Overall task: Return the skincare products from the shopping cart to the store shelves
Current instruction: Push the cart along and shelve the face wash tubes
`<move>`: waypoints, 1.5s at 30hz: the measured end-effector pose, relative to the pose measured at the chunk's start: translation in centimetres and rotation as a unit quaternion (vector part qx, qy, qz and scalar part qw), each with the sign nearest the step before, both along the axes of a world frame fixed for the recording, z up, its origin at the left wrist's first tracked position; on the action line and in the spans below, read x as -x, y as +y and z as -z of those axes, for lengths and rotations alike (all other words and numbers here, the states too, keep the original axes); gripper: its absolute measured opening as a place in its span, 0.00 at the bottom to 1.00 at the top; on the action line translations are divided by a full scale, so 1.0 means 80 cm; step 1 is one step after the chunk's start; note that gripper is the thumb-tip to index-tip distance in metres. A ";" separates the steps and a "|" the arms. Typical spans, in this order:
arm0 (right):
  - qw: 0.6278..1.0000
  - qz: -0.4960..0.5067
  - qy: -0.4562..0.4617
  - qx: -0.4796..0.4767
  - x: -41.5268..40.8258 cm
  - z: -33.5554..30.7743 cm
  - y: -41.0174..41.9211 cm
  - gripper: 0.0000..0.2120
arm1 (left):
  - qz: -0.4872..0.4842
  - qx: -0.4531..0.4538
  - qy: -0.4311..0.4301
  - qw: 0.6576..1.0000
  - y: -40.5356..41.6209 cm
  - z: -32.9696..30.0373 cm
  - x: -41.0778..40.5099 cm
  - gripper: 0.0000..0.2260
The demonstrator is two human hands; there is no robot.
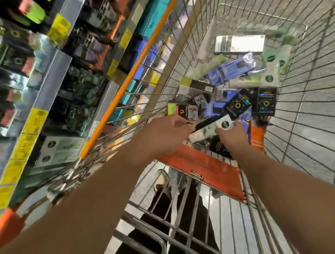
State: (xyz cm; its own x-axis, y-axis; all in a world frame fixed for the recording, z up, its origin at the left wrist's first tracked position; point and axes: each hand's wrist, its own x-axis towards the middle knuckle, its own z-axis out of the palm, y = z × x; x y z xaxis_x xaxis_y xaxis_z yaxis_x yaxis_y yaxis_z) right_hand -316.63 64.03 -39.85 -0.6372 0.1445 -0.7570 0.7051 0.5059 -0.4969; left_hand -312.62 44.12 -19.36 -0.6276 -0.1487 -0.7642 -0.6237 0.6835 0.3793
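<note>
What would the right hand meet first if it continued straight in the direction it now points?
The right hand points into the cart, and its fingers already touch a white and green box. Just beyond lies a black box with a ring logo, probably next, though depth is unclear.

Both forearms are showing bare, no sleeves, watches or rings on the left hand point(163, 135) or right hand point(233, 135). Below, the person is wearing dark trousers point(165, 208) and a pale shoe point(162, 178).

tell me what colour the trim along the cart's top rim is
Orange, clearest in the head view along the cart rim beside the shelves.
</note>
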 end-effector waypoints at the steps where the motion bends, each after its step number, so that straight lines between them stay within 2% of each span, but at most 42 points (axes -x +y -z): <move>1: 1.000 -0.009 0.005 -0.002 0.000 0.005 0.002 0.17 | -0.003 0.002 -0.002 1.000 -0.001 0.001 -0.002 0.20; 6: 0.997 -0.052 0.020 -0.058 0.005 0.005 0.005 0.20 | 0.001 0.018 -0.018 1.000 -0.005 -0.002 -0.009 0.19; 11: 0.997 -0.050 0.015 -0.049 -0.002 -0.016 -0.008 0.12 | -0.018 0.005 -0.010 1.000 -0.002 -0.012 -0.012 0.20; 15: 0.995 -0.071 0.052 -0.047 -0.015 -0.049 -0.023 0.05 | -0.034 -0.007 -0.001 0.999 -0.002 -0.034 -0.018 0.19; 19: 0.994 -0.051 0.086 -0.040 -0.025 -0.092 -0.033 0.05 | -0.036 -0.009 0.019 0.999 -0.011 -0.056 -0.030 0.15; 24: 0.987 -0.031 0.158 -0.010 -0.044 -0.168 -0.039 0.04 | -0.011 -0.008 0.045 0.999 -0.028 -0.081 -0.047 0.17; 28: 0.973 -0.007 0.231 -0.012 -0.058 -0.242 -0.048 0.05 | -0.040 -0.037 0.087 0.995 -0.042 -0.106 -0.062 0.14; 31: 0.961 0.015 0.275 -0.013 -0.071 -0.301 -0.058 0.04 | -0.063 -0.052 0.138 0.987 -0.058 -0.129 -0.071 0.11; 34: 0.946 0.025 0.323 -0.008 -0.082 -0.359 -0.066 0.03 | -0.084 -0.112 0.204 0.969 -0.075 -0.157 -0.080 0.08; 36: 0.933 0.040 0.358 0.003 -0.089 -0.398 -0.073 0.02 | -0.088 -0.147 0.228 0.958 -0.086 -0.180 -0.086 0.10; 39: 0.912 0.051 0.408 -0.002 -0.103 -0.453 -0.084 0.05 | -0.058 -0.179 0.271 0.944 -0.100 -0.211 -0.096 0.15; 45: 0.884 0.004 0.468 -0.010 -0.131 -0.564 -0.110 0.05 | -0.016 -0.284 0.314 0.906 -0.116 -0.273 -0.115 0.19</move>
